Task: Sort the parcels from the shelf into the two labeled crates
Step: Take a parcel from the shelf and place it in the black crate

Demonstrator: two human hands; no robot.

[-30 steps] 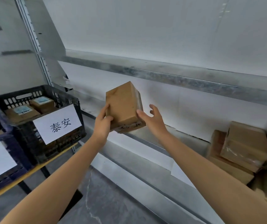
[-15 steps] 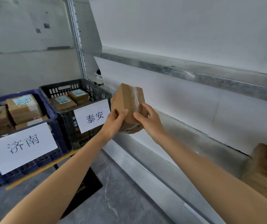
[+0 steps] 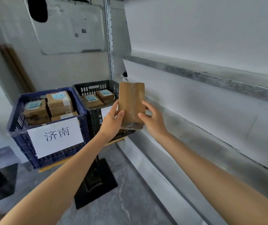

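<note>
The parcel (image 3: 130, 103) is held upright, long axis vertical, gripped between the fingers (image 3: 115, 107) of the left hand (image 3: 112, 122) and the right hand (image 3: 153, 121). The black crate (image 3: 81, 88) lies just beyond the fingers, the blue crate (image 3: 18, 120) further left.

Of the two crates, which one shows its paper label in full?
The blue crate, on the left: its label is wholly visible. The label of the black crate is mostly hidden behind the left hand and the parcel.
</note>
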